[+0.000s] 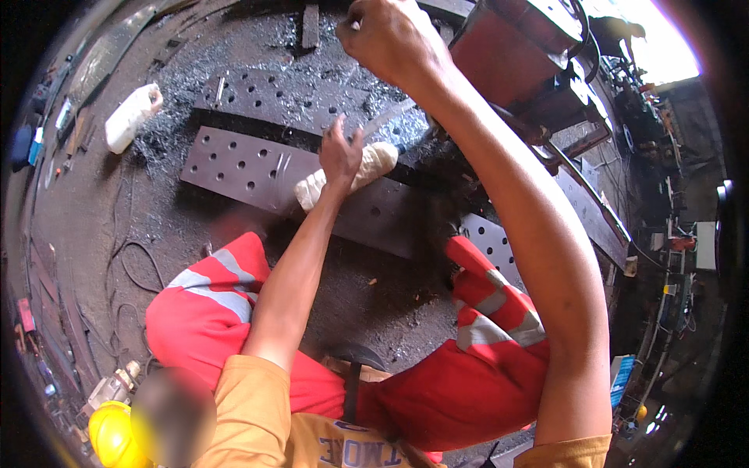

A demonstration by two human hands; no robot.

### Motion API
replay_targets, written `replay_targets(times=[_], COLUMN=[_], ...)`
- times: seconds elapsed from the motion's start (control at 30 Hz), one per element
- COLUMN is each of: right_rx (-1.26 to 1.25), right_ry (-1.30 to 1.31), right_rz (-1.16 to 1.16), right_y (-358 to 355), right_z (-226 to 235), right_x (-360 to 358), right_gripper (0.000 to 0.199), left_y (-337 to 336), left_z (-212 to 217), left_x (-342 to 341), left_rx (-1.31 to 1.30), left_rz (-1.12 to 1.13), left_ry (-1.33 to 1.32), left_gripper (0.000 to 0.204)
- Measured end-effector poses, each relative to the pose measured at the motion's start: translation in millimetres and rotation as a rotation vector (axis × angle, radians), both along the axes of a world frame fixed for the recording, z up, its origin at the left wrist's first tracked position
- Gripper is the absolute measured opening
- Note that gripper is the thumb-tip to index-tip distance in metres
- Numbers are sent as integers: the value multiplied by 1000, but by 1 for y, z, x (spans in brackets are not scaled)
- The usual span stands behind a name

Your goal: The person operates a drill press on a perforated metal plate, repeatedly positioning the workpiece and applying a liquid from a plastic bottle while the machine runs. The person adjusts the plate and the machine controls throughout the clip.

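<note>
My left hand [341, 152] is stretched forward with its fingers apart. Its wrist crosses a pale, lumpy bundle [379, 161], possibly wrapped in cloth or plastic, which lies on a dark steel plate [242, 164] with rows of round holes. Whether the hand touches the bundle is unclear. My right hand [398, 43] is raised at the top edge, beside a red machine [511, 51]. Its fingers are curled closed around a small pale spot that I cannot make out. A second drilled plate [257, 97] lies behind the first, strewn with metal shavings [312, 82].
A white plastic jug [131, 121] lies at the far left among shavings. Black cable [136, 249] loops over the floor. A person in a yellow helmet [117, 433] is at the lower left. Another drilled plate [488, 238] and a long metal bar [589, 191] lie to the right.
</note>
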State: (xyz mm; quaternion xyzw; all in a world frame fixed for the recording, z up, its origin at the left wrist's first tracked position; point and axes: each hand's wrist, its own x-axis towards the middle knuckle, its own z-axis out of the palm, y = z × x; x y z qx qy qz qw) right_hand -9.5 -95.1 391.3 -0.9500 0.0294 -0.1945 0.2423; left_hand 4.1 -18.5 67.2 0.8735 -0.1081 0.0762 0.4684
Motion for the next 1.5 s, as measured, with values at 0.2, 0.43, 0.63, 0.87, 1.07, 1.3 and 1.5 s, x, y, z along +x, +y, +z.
replay_targets(times=[0.2, 0.43, 0.63, 0.87, 1.07, 1.3, 1.5], right_rx=[-97, -162, -47, -7, -41, -13, -15], right_ry=[-257, 6, -109, -232, -212, -249, -315], right_rz=[108, 58, 33, 86, 105, 84, 105], right_y=[-12, -2, -18, -13, -13, -9, -9], right_z=[-30, -12, -38, -26, -25, -28, -21], right_x=[14, 16, 4, 0, -3, 0, -7], right_gripper=[38, 35, 16, 15, 12, 12, 17], left_y=[12, 48, 61, 116, 75, 70, 58], left_z=[202, 315, 204, 63, 81, 79, 87], left_x=[106, 225, 106, 58, 45, 32, 40], left_rx=[-996, -114, 829, 1197, 913, 1275, 1293], left_rz=[-295, -274, -455, -920, -980, -1236, -1180], left_ry=[-74, -500, -604, -459, -244, 60, 36], left_gripper=[19, 25, 23, 11, 19, 38, 28])
